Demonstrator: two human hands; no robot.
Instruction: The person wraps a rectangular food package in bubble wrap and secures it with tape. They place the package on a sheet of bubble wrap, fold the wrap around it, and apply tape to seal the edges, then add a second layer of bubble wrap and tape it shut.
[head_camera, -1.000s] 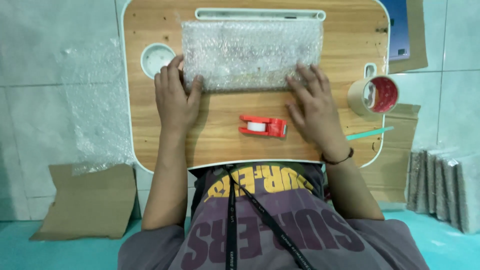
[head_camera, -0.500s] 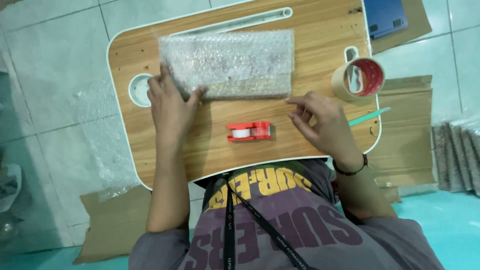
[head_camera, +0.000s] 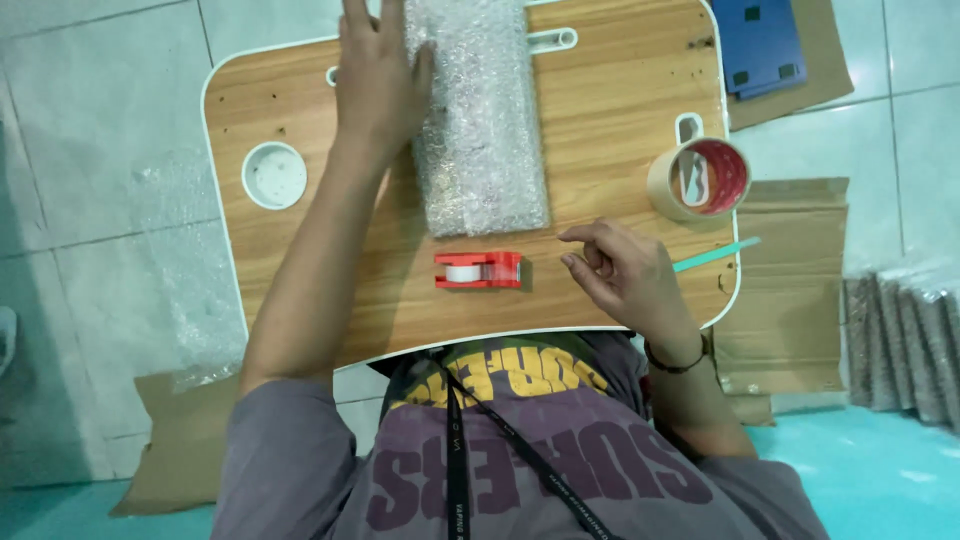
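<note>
One bubble-wrapped parcel (head_camera: 478, 120), one red tape dispenser (head_camera: 478, 270), one tape roll (head_camera: 698, 179)

Bubble-wrapped parcel (head_camera: 480, 120) mid-table (head_camera: 620, 120), tape dispenser (head_camera: 478, 270) before it, tape roll (head_camera: 698, 180) to the right.

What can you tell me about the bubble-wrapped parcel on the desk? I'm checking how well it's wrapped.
The oblong parcel wrapped in clear bubble wrap lies flat on the wooden lap desk, its long side running away from the person and its far end cut off by the frame. The wrap covers it fully; the contents cannot be made out. The left hand rests on its left edge. The red tape dispenser sits just clear of its near end.
</note>
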